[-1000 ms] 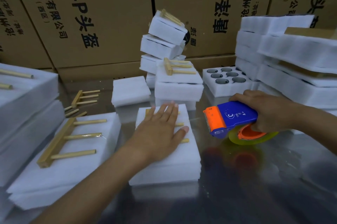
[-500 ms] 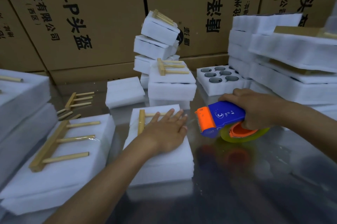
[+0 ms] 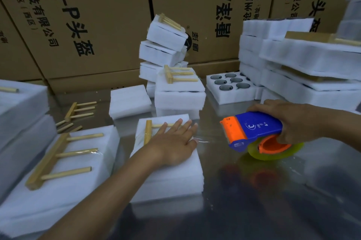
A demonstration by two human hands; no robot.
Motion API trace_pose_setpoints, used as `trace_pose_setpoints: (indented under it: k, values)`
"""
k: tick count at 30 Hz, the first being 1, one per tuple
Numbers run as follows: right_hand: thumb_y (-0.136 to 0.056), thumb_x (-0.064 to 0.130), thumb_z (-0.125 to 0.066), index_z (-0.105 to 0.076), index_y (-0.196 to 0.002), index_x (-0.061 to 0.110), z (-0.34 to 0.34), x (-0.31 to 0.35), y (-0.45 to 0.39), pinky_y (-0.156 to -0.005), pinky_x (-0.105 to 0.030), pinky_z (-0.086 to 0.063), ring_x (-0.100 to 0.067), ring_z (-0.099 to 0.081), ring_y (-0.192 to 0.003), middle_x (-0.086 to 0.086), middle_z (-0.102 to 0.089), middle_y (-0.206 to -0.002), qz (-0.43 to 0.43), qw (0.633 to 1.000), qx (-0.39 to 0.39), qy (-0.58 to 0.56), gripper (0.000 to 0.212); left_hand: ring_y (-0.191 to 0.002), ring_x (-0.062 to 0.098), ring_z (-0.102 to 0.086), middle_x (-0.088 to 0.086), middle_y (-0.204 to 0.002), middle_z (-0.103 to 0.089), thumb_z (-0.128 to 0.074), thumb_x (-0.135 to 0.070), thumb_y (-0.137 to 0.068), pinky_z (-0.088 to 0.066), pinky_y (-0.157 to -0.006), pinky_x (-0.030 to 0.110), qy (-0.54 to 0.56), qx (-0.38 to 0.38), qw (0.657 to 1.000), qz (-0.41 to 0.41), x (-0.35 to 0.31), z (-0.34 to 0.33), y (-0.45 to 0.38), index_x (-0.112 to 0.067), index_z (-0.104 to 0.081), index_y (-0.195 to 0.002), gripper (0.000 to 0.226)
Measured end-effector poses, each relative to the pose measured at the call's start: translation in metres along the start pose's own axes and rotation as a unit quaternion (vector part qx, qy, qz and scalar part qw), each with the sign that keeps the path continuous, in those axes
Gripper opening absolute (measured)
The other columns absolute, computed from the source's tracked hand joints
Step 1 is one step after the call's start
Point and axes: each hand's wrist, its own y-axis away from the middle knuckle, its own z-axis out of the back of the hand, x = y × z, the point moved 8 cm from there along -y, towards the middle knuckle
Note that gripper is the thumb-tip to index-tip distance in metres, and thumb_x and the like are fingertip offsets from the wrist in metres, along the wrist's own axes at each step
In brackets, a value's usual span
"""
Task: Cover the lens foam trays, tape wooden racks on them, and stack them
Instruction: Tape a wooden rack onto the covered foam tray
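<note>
White foam tray [image 3: 170, 173], covered, at centre of the reflective tabletop [image 3: 273, 191]; a wooden rack [image 3: 147, 132] lies flat on its far end. Left hand [image 3: 173, 144] rests palm-down on rack and foam, fingers [image 3: 179, 124] straight and slightly spread. Right hand [image 3: 291, 120] holds a blue-and-orange tape dispenser [image 3: 254, 131] just right of the tray, fingers curled round its body; a clear tape strand runs between tray edge and dispenser. Second racked tray [image 3: 64, 161] at left. Open tray with lenses [image 3: 230, 88] behind. Cardboard boxes [image 3: 97, 24] at rear.
</note>
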Motion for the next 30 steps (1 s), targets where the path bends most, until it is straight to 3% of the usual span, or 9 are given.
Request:
trace_pose_setpoints:
  k: [5, 11, 13, 14, 16, 18, 21, 24, 30]
  values:
    - [-0.077, 0.037, -0.078, -0.024, -0.137, 0.053, 0.006, -0.003, 0.000, -0.084, -0.030, -0.050, -0.001, -0.043, -0.107, 0.022, -0.041, -0.116, 0.007, 0.999, -0.037, 0.038, 0.082, -0.147, 0.006, 0.019, -0.017, -0.162, 0.013, -0.012, -0.048, -0.104, 0.014, -0.117, 0.038, 0.019, 0.005, 1.000, 0.002, 0.002, 0.000, -0.002, -0.036, -0.004, -0.156, 0.053]
    - [-0.077, 0.031, -0.076, -0.019, -0.126, 0.062, 0.000, -0.010, 0.000, -0.078, -0.025, -0.042, 0.000, -0.041, -0.105, 0.028, -0.038, -0.110, -0.001, 1.000, -0.026, 0.004, 0.081, -0.148, 0.005, 0.017, -0.018, -0.162, 0.012, -0.012, -0.048, -0.105, 0.013, -0.118, 0.036, 0.027, 0.002, 1.000, -0.001, -0.002, 0.002, 0.002, -0.036, -0.005, -0.156, 0.053]
    - [-0.077, 0.032, -0.075, -0.022, -0.132, 0.057, -0.001, -0.009, -0.002, -0.077, -0.024, -0.039, -0.001, -0.039, -0.106, 0.025, -0.037, -0.112, -0.009, 0.999, -0.037, 0.018, 0.080, -0.151, 0.010, 0.006, -0.014, -0.164, 0.000, -0.014, -0.047, -0.105, 0.006, -0.119, 0.038, 0.057, 0.018, 0.998, 0.007, 0.000, 0.010, 0.000, -0.035, -0.019, -0.154, 0.051]
    - [-0.077, 0.034, -0.074, -0.023, -0.136, 0.053, -0.002, -0.009, -0.004, -0.077, -0.024, -0.038, -0.003, -0.039, -0.107, 0.023, -0.038, -0.114, -0.015, 0.999, -0.041, 0.028, 0.081, -0.150, 0.016, -0.010, -0.008, -0.163, -0.017, -0.016, -0.050, -0.103, -0.005, -0.120, 0.039, 0.096, 0.016, 0.995, 0.024, 0.002, 0.018, -0.003, -0.035, -0.036, -0.148, 0.051]
    - [-0.077, 0.035, -0.074, -0.023, -0.140, 0.049, -0.002, -0.009, -0.006, -0.077, -0.025, -0.037, -0.006, -0.041, -0.110, 0.017, -0.041, -0.121, -0.028, 0.998, -0.051, 0.039, 0.082, -0.127, 0.026, -0.047, 0.002, -0.130, -0.056, -0.024, -0.056, -0.098, -0.033, -0.106, 0.039, 0.148, -0.046, 0.986, 0.056, 0.002, 0.042, -0.015, -0.029, -0.066, -0.105, 0.050]
    - [-0.076, 0.037, -0.073, -0.024, -0.139, 0.050, -0.001, -0.007, -0.006, -0.077, -0.026, -0.037, -0.009, -0.043, -0.113, 0.014, -0.043, -0.124, -0.030, 0.997, -0.056, 0.048, 0.081, -0.103, 0.029, -0.058, 0.005, -0.092, -0.059, -0.037, -0.046, -0.099, -0.042, -0.087, 0.037, 0.109, -0.109, 0.988, 0.030, -0.016, 0.056, -0.028, -0.022, -0.060, -0.068, 0.045]
    - [-0.075, 0.038, -0.074, -0.022, -0.136, 0.051, 0.000, -0.006, -0.004, -0.076, -0.027, -0.037, -0.009, -0.043, -0.113, 0.013, -0.043, -0.125, -0.035, 0.996, -0.055, 0.056, 0.080, -0.094, 0.026, -0.055, 0.002, -0.080, -0.063, -0.045, -0.043, -0.099, -0.039, -0.086, 0.036, 0.172, -0.117, 0.978, 0.015, -0.027, 0.035, -0.040, -0.017, -0.066, -0.075, 0.041]
    - [-0.076, 0.036, -0.071, -0.023, -0.135, 0.052, -0.002, -0.001, -0.006, -0.076, -0.028, -0.039, -0.012, -0.043, -0.115, 0.013, -0.042, -0.122, -0.042, 0.996, -0.043, 0.065, 0.078, -0.087, 0.016, -0.054, -0.012, -0.068, -0.061, -0.054, -0.047, -0.095, -0.037, -0.087, 0.034, 0.234, -0.172, 0.957, 0.008, -0.016, 0.027, -0.038, -0.028, -0.061, -0.066, 0.035]
    - [-0.079, 0.037, -0.068, -0.025, -0.140, 0.046, -0.002, 0.025, -0.022, -0.084, -0.032, -0.042, -0.020, -0.045, -0.121, 0.003, -0.043, -0.124, -0.048, 0.987, 0.010, 0.155, 0.075, -0.075, 0.008, -0.054, -0.012, -0.064, -0.059, -0.060, -0.039, -0.092, -0.035, -0.084, 0.030, 0.216, -0.221, 0.951, -0.020, -0.020, 0.032, -0.034, -0.028, -0.061, -0.066, 0.027]
